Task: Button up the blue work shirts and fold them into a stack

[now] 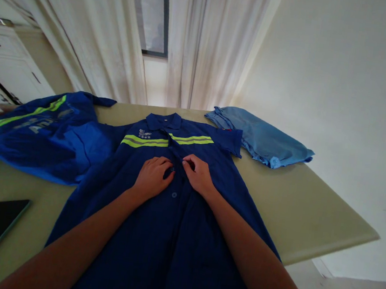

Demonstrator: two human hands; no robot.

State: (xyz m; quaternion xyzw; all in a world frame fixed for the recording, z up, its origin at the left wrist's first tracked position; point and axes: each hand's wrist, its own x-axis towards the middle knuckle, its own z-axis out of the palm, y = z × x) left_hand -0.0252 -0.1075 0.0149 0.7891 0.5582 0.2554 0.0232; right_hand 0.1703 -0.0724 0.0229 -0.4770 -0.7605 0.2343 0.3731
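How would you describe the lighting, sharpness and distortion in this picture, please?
In the head view, lighting is dim, and the lower part of the navy short-sleeved button shirt loses detail in darkness; in the head view, lettering on the blue garment at left looks smeared; also in the head view, apparent wide-angle distortion stretches the table toward its right corner.

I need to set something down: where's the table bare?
Most room: the table right of the dark blue shirt, nearer than the light blue garment. A smaller patch: between shirt and dark device. Crowded: the left, where a bright blue garment spreads, and mid-shirt, at the left hand and right hand.
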